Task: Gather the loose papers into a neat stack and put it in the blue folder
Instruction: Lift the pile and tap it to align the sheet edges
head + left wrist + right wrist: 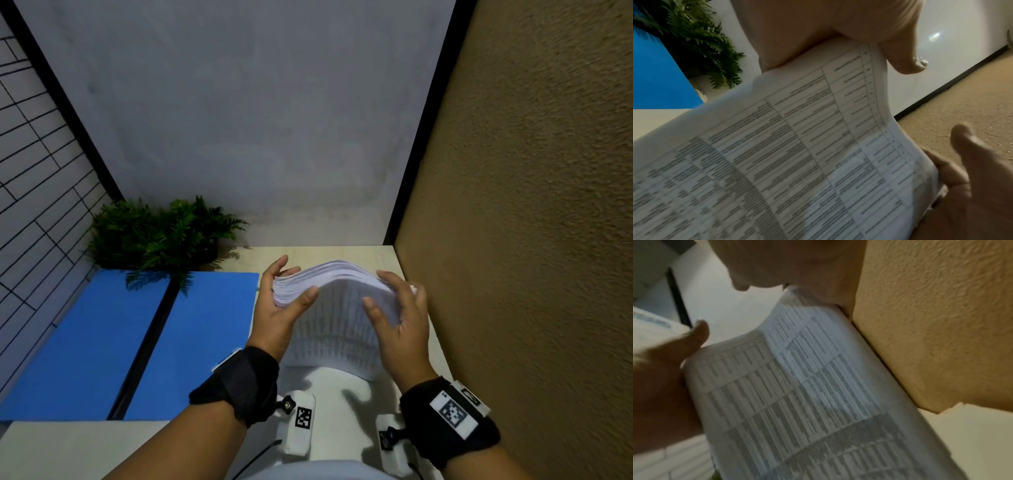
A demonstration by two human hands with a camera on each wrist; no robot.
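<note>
**Both hands hold the paper stack upright beside the open folder**

A thick stack of white printed papers [329, 308], its facing sheet ruled into tables of small dark text, stands on its lower edge on the pale worktop [342, 253], near the right side against a textured tan wall panel [531, 205]. The stack bows, with its top edge arched upward between the two hands.

The left hand [284, 308] grips the stack's upper left corner: the thumb lies across the near face and the fingers [279, 265] curl behind the far side, so they are clamped on the papers. The right hand [400, 318] takes the upper right corner in the same way, thumb on the near face and fingers wrapped over the top edge. The left wrist view shows the thumb [906, 55] pressed on the sheet's corner; the right wrist view shows the printed page [797, 386] close against the tan panel.

Just left of the stack, a blue card folder [102, 342] lies open and flat on the worktop, its two leaves divided by a dark spine. A green fern-like plant [161, 233] sits at the folder's far edge, some fronds overhanging it. Black straps with white coded tags circle both wrists.
</note>
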